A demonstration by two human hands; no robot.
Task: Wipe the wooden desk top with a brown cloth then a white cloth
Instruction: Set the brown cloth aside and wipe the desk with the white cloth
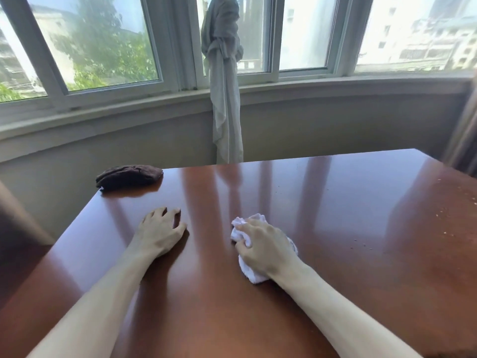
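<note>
The glossy reddish wooden desk top (335,215) fills the lower view. My right hand (265,248) grips a crumpled white cloth (251,273) and presses it on the desk near the middle. My left hand (158,232) rests on the wood to the left of it, fingers spread and slightly bent, holding nothing. A folded brown cloth (129,176) lies alone at the desk's far left corner, apart from both hands.
Small pale crumbs (444,215) dot the desk's right side. Behind the desk runs a curved wall under a bay window, with a knotted grey curtain (225,99) hanging at the centre. A dark object (15,228) stands at the left edge.
</note>
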